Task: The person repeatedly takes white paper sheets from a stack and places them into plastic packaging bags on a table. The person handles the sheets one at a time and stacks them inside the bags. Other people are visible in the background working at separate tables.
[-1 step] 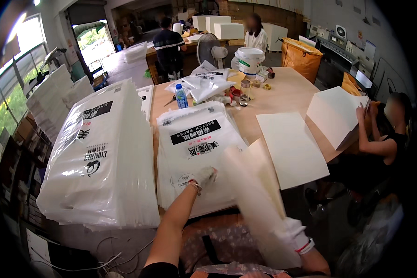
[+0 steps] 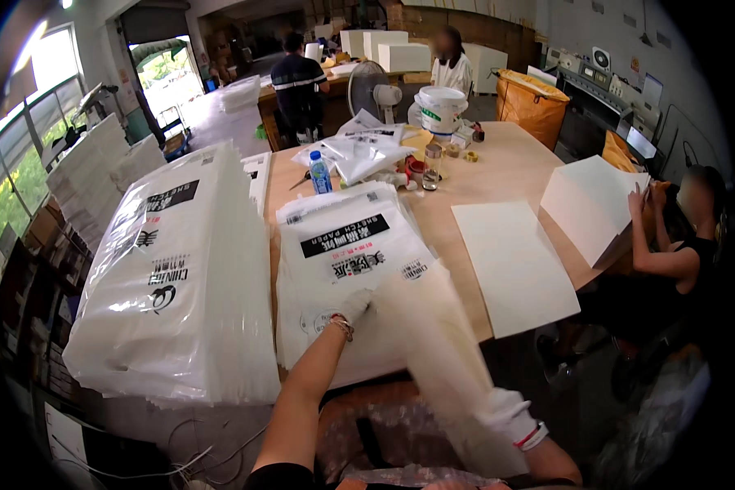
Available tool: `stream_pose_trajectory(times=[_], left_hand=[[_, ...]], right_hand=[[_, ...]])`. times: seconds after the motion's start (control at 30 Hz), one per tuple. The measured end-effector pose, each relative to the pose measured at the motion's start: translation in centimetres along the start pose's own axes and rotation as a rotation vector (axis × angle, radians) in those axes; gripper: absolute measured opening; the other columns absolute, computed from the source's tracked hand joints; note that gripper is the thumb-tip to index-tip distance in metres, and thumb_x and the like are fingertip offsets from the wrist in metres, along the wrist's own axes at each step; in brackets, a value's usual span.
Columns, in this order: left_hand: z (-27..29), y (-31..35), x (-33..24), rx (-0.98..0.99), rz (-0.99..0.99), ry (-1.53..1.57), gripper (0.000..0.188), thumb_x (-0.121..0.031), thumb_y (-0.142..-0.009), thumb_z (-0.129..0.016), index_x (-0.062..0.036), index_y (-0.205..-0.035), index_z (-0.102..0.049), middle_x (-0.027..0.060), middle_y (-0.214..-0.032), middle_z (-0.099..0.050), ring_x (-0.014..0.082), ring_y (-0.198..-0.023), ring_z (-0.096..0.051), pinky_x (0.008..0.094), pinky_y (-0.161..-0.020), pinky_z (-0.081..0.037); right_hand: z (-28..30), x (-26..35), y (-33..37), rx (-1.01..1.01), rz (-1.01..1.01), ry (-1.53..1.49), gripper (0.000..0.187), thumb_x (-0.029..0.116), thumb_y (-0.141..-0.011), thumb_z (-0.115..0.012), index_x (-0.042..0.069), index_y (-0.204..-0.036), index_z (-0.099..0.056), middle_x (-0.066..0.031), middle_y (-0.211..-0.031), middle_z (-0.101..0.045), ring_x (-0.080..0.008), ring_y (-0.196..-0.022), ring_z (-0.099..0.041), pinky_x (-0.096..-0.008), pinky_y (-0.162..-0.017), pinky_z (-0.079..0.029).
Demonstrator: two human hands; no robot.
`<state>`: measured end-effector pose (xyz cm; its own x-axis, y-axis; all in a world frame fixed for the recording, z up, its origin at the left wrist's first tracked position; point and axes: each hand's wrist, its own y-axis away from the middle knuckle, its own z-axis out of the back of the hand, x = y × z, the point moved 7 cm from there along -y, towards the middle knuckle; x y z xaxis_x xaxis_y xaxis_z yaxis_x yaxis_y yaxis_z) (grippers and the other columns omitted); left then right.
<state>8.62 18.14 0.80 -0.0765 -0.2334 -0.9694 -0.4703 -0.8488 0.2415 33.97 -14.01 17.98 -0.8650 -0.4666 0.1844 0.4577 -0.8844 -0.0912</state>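
The pale sheet [image 2: 443, 327] is cream-white, gently curved and motion-blurred; it slants from above the bag stack [image 2: 322, 273], past the near edge of the bench [image 2: 506, 167], to my gloved right hand [image 2: 506, 415], which is closed on its lower end. My gloved left hand [image 2: 356, 305] lies on the bag stack, fingers partly bent; whether it grips I cannot tell. The stacked plastic bags carry a black bar, dark characters and small red lettering. Beyond stand a blue-capped bottle [image 2: 319, 173], a clear jar [image 2: 431, 169] and a white bucket [image 2: 439, 110], contents indeterminable.
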Motion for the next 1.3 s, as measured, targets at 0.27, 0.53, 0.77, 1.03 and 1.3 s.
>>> stream_pose_trajectory(times=[0.27,0.53,0.77,1.03,1.3], left_hand=[[-3.2,3.9,-26.3,-0.122,-0.319,-0.245,0.009,-0.014,-0.089,-0.053,-0.007,-0.093,-0.058,-0.0012,-0.079,-0.059,0.0051,-0.063,-0.05,0.0224,-0.057,-0.044],[-24.7,16.0,-18.0,0.347,-0.258,-0.661,0.035,-0.02,-0.086,-0.054,-0.0072,-0.117,-0.051,0.0112,-0.095,-0.065,0.0268,-0.09,-0.063,0.0343,-0.079,-0.048],[-21.3,21.6,-9.0,0.074,-0.514,-0.669,0.037,-0.01,-0.077,-0.064,0.0002,-0.112,-0.054,0.0138,-0.085,-0.06,0.031,-0.078,-0.061,0.035,-0.07,-0.05],[-20.0,26.9,-7.3,-0.025,-1.003,-0.99,0.037,-0.006,-0.073,-0.068,-0.0035,-0.107,-0.055,0.0113,-0.085,-0.058,0.0255,-0.076,-0.06,0.0346,-0.069,-0.052],[-1.4,29.2,3.2,-0.776,-0.455,-0.753,0.025,-0.022,-0.093,-0.046,0.0002,-0.1,-0.055,0.0101,-0.087,-0.058,0.0218,-0.085,-0.06,0.0284,-0.068,-0.051]], right_hand=[[-3.2,0.4,-2.0,0.32,-0.283,-0.385,0.043,0.048,-0.081,-0.052,0.008,-0.088,-0.066,-0.0164,-0.078,-0.065,-0.0359,-0.075,-0.063,-0.0447,-0.063,-0.049],[-2.1,-5.5,-7.1,0.073,-0.379,-0.324,0.027,0.03,-0.08,-0.059,0.006,-0.09,-0.064,-0.0122,-0.084,-0.063,-0.0321,-0.081,-0.062,-0.0408,-0.069,-0.051],[-3.8,-2.4,-2.5,-0.56,-0.436,-0.256,0.024,0.021,-0.08,-0.06,0.005,-0.098,-0.062,-0.0142,-0.092,-0.061,-0.0325,-0.088,-0.06,-0.0401,-0.079,-0.048],[-5.2,-1.4,0.9,-0.7,-0.465,-0.292,0.03,0.017,-0.083,-0.056,0.004,-0.11,-0.058,-0.0192,-0.104,-0.06,-0.0353,-0.096,-0.059,-0.0431,-0.088,-0.045],[-9.3,-7.9,0.8,-0.113,-0.858,-0.37,0.037,0.024,-0.082,-0.06,0.003,-0.113,-0.054,-0.0175,-0.101,-0.061,-0.0357,-0.089,-0.061,-0.0403,-0.076,-0.051]])
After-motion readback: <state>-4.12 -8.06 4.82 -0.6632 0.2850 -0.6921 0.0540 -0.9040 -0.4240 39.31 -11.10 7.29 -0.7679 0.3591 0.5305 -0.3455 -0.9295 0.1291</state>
